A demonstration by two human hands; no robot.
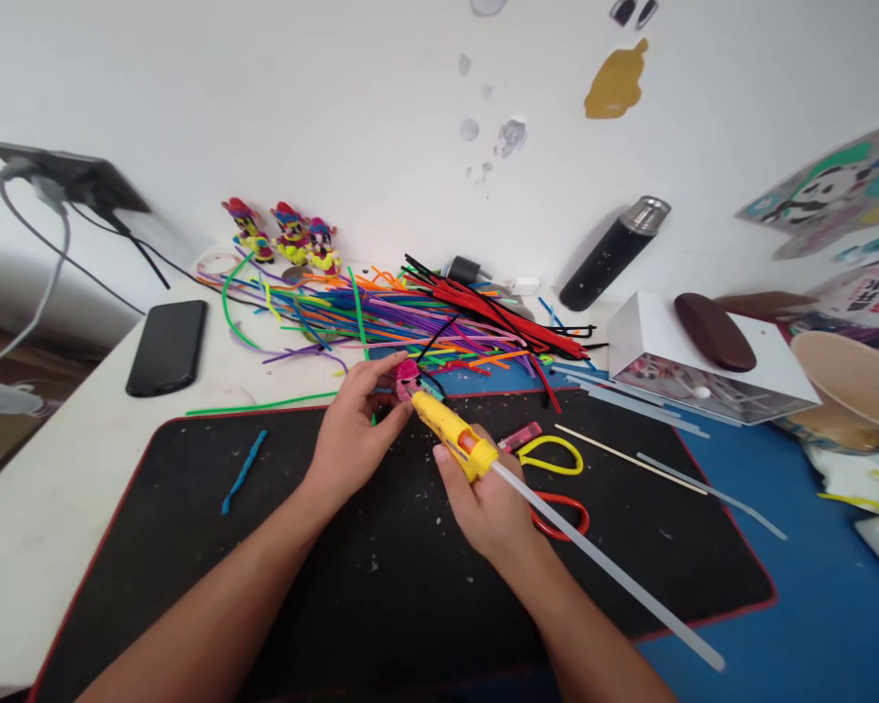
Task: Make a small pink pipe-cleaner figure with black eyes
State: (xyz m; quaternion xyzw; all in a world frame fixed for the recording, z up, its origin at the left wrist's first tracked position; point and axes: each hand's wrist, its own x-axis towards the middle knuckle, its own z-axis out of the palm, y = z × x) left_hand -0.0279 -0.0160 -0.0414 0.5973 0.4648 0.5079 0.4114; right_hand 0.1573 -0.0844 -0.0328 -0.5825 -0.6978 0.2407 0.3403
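My left hand pinches a small pink pipe-cleaner figure above the back of the black mat. In my right hand is a yellow hot glue gun, its nozzle at or very near the figure; I cannot tell whether they touch. A long whitish glue stick sticks out of the gun's rear toward the lower right. Beside my right hand lie scissors with one yellow handle loop and one red handle loop. A twisted blue pipe-cleaner piece rests left of my left hand.
Loose pipe cleaners in many colours pile up along the wall. Several finished figures stand behind them. A phone lies at left. At right are a black thermos, a white box, spare glue sticks and a thin wooden stick.
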